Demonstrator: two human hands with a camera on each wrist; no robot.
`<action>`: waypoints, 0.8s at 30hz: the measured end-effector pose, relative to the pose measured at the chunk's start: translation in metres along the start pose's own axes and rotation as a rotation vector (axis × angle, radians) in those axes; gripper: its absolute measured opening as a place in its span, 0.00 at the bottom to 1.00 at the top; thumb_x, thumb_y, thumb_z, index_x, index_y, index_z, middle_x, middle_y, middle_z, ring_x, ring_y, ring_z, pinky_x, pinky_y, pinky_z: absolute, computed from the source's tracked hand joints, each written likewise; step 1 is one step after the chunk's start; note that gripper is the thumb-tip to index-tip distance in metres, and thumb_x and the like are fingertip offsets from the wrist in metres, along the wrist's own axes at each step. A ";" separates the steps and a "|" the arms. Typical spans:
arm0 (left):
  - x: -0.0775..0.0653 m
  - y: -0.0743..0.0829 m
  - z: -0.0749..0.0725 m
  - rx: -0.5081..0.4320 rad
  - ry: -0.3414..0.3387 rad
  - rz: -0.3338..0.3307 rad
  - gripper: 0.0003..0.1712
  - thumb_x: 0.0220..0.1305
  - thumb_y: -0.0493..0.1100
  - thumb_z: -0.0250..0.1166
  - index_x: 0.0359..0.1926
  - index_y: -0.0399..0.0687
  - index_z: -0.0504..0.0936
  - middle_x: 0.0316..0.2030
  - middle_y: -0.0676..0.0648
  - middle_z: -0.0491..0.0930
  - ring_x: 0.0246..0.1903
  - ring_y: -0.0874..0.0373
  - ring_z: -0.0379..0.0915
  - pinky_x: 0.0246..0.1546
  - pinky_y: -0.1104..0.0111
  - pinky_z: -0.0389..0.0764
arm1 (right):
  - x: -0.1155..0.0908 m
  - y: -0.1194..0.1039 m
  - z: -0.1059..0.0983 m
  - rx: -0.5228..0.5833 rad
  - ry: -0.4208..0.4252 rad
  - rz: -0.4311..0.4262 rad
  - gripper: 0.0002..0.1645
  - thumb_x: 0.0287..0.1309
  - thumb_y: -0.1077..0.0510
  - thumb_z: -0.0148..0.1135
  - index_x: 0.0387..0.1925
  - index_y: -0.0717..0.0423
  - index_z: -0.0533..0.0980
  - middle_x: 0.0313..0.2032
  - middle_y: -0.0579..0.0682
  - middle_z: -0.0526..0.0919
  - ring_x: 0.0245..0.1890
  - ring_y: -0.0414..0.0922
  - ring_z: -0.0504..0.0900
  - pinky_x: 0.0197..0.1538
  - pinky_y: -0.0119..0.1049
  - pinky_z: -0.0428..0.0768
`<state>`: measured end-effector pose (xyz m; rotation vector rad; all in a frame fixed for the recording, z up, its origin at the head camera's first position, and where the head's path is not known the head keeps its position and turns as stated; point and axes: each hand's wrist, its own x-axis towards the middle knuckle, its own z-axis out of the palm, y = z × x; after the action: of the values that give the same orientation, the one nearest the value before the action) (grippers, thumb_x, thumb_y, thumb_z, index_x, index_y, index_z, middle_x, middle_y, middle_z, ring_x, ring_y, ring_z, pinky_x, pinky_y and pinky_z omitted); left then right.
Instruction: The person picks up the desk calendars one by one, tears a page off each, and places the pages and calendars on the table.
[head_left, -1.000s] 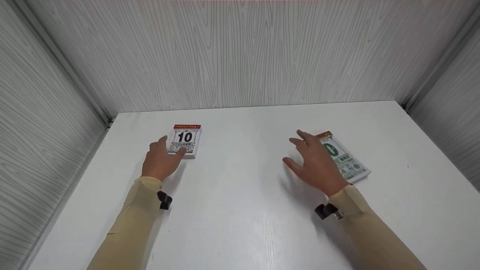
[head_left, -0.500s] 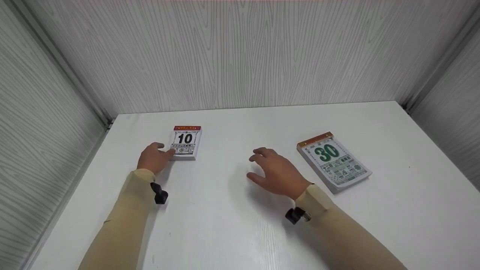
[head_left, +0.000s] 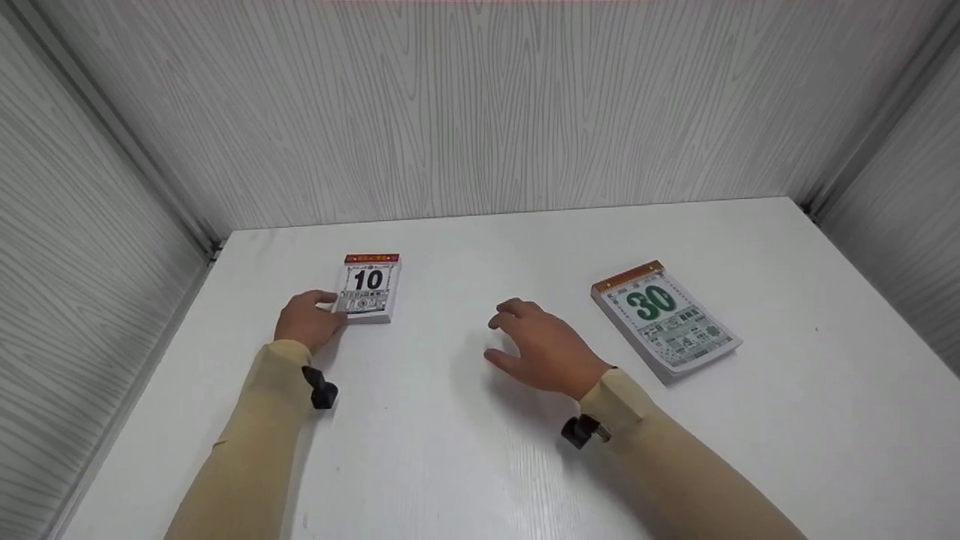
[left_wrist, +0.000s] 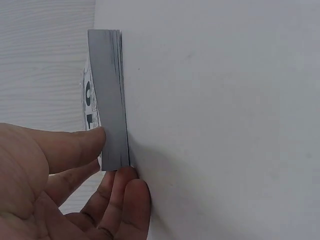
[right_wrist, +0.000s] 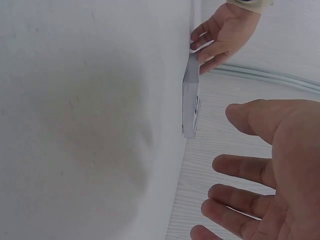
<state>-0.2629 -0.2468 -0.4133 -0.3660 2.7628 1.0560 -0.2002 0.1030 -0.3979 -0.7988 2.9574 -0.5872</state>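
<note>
A small tear-off calendar with a red top band and a black 10 lies on the left of the white table. My left hand grips its lower left corner; in the left wrist view the thumb lies over the page face and the other fingers curl at the pad's side edge. Over the table's middle my right hand hovers, fingers loosely bent, holding nothing. To its right lies a larger tear-off calendar with an orange-brown top band and a green 30, turned at an angle.
Wood-grain panels enclose the white table, with a back wall behind both calendars and side walls at left and right. A small black clip-like device sits at each cuff.
My right hand has moved left, away from the larger calendar, uncovering it. The left hand has drawn back slightly, its fingers now curled at the small calendar's corner. Both calendars stay in place.
</note>
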 end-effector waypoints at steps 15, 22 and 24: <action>-0.036 0.025 0.018 0.110 -0.141 0.034 0.29 0.69 0.45 0.64 0.66 0.37 0.70 0.66 0.32 0.71 0.58 0.41 0.69 0.62 0.47 0.73 | -0.005 0.009 0.007 -0.013 0.018 -0.020 0.26 0.70 0.45 0.65 0.59 0.57 0.80 0.62 0.53 0.78 0.61 0.51 0.79 0.62 0.46 0.79; -0.052 0.037 0.028 0.200 -0.158 0.074 0.27 0.68 0.46 0.66 0.57 0.32 0.70 0.51 0.35 0.77 0.47 0.43 0.72 0.48 0.54 0.76 | -0.008 0.012 0.007 -0.010 0.021 -0.026 0.24 0.70 0.46 0.65 0.58 0.58 0.81 0.61 0.54 0.79 0.59 0.52 0.80 0.61 0.46 0.80; -0.057 0.040 0.030 0.194 -0.182 0.067 0.27 0.68 0.47 0.67 0.57 0.33 0.70 0.50 0.36 0.77 0.47 0.44 0.71 0.47 0.56 0.75 | -0.010 0.011 0.008 -0.006 0.021 -0.031 0.24 0.70 0.47 0.65 0.58 0.58 0.81 0.60 0.54 0.79 0.58 0.52 0.80 0.60 0.46 0.80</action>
<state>-0.2176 -0.1878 -0.3968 -0.1441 2.6983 0.7822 -0.1964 0.1139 -0.4101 -0.8460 2.9718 -0.5917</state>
